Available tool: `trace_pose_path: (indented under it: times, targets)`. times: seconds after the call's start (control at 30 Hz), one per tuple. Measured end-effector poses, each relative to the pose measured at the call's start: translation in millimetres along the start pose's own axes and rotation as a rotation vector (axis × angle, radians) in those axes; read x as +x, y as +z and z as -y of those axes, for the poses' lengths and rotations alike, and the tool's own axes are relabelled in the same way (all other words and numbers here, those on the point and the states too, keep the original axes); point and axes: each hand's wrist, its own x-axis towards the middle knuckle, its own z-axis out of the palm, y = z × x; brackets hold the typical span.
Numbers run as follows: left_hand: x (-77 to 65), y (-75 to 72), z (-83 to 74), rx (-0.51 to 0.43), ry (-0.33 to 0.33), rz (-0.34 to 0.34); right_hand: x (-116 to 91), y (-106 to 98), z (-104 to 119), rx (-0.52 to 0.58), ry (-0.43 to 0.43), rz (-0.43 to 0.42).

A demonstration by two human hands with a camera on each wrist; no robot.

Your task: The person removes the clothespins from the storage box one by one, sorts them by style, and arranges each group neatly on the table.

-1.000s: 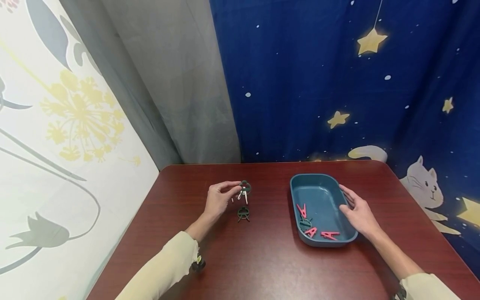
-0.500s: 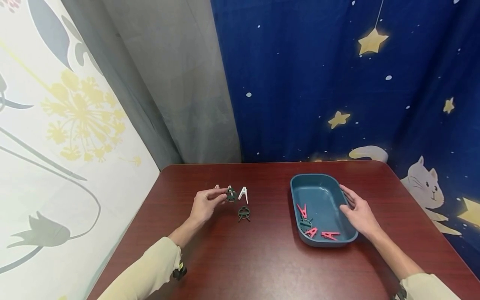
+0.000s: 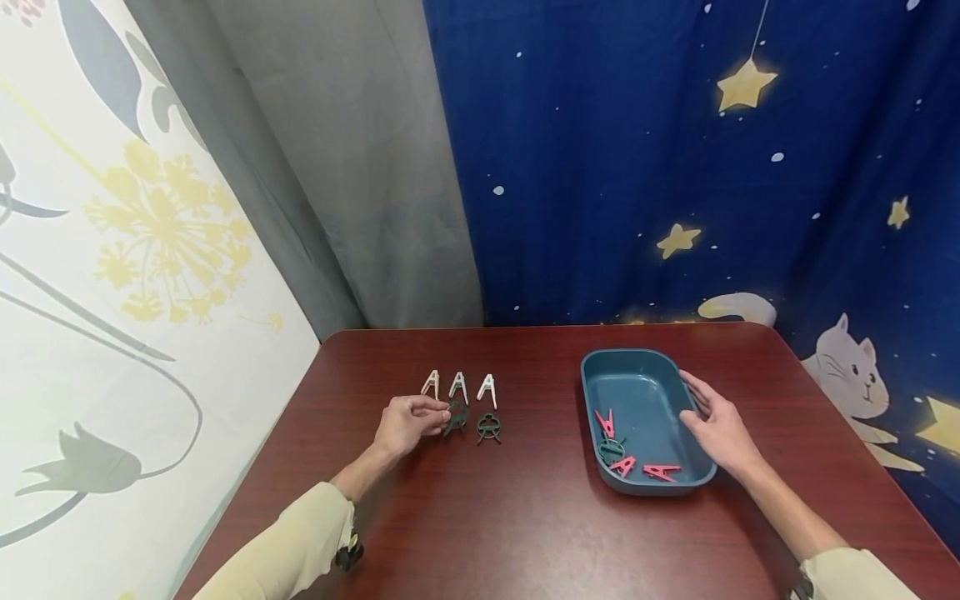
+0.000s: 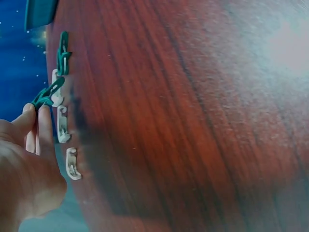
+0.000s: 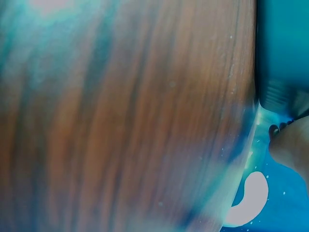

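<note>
Between thumb and fingertips, my left hand [image 3: 405,427] pinches a dark green clip [image 3: 456,417], close over the table. In the left wrist view that green clip [image 4: 48,94] slants up from the fingertips. Just to its right another green clip [image 3: 488,427] lies on the table. Behind them is a row of three white clothespins [image 3: 459,387]. My right hand [image 3: 720,425] grips the right rim of a blue plastic tub [image 3: 587,392], thumb on the inner side. Three pink clothespins [image 3: 661,472] and a green clip [image 3: 611,451] lie in the tub's near end.
The dark red wooden table [image 3: 525,517] ends at a far edge against a blue star curtain [image 3: 585,167] and a grey curtain [image 3: 360,167]. A white patterned wall panel [image 3: 150,400] stands along the left side.
My left hand has moved left and toward me with the green clip, from over the rightmost white clothespin to in front of the middle one. The right hand and tub have stayed put.
</note>
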Motion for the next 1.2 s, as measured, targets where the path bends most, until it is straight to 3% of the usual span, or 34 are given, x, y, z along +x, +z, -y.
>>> trace_pose_path:
  times: [0.63, 1.2]
  targets:
    - [-1.5, 5.7, 14.0, -0.003, -0.083, -0.057, 0.3, 1.0, 2.1, 0.002, 0.011, 0.009]
    - [-2.5, 7.0, 15.7, 0.074, -0.127, -0.099, -0.1, -0.4, 3.4, -0.002, 0.008, 0.014]
